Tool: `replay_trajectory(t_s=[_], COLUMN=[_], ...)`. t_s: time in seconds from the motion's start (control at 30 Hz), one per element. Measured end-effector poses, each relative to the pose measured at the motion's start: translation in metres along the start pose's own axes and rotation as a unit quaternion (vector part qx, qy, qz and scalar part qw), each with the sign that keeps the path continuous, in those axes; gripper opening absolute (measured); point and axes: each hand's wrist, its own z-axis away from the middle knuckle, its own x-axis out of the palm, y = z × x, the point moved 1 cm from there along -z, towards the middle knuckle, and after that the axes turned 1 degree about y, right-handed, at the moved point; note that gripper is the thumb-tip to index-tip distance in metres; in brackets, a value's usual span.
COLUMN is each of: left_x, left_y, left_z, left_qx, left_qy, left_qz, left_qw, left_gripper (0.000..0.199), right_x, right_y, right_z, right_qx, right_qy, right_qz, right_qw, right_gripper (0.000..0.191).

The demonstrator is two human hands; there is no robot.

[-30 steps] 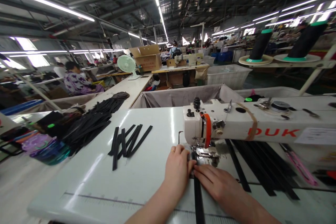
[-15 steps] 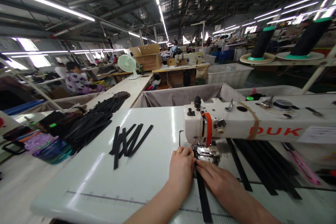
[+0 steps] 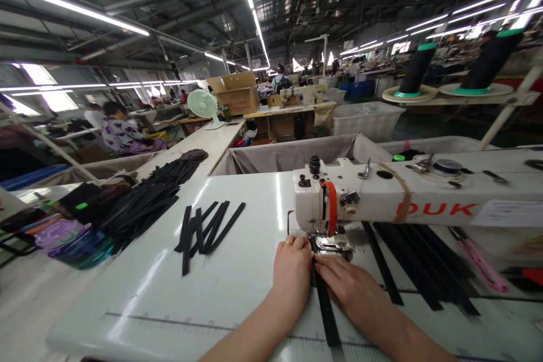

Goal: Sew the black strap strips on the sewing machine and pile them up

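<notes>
Black strip point(image 3: 326, 311) has slid towards the sewing machine point(image 3: 377, 189); left hand point(image 3: 292, 268) curled, right hand point(image 3: 351, 287) flatter, both touch it, though whether pinching I cannot tell.

A thin gold-coloured ring point(image 3: 288, 242) circles one finger of the left hand point(image 3: 293, 267), and both forearms point(image 3: 259, 325) are bare.

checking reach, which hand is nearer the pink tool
Right. The right hand is at the strip, left of the pink tool, with other black strips lying between them. The left hand is farther away, left of the right hand.
</notes>
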Motion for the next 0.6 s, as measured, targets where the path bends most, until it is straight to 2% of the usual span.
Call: replay_trajectory(t_s=[0.13,0.47,0.6], left_x=[0.001,-0.006,-0.006], left_y=[0.000,-0.002,-0.003], left_z=[0.001,-0.001,0.000], left_qx=[0.006,0.037,0.036], left_qy=[-0.008,0.026,0.023], left_qz=[0.010,0.066,0.086], left_qw=[1.000,0.997,0.995], left_gripper=[0.019,0.026,0.025], right_x=[0.000,0.003,-0.003], right_y=[0.000,0.009,0.015], right_z=[0.001,-0.003,-0.001], right_qx=[-0.004,0.022,0.014], right_qy=[0.003,-0.026,-0.025], right_qz=[-0.014,-0.033,-0.081], right_qw=[1.000,0.999,0.996], right_gripper=[0.038,0.035,0.031])
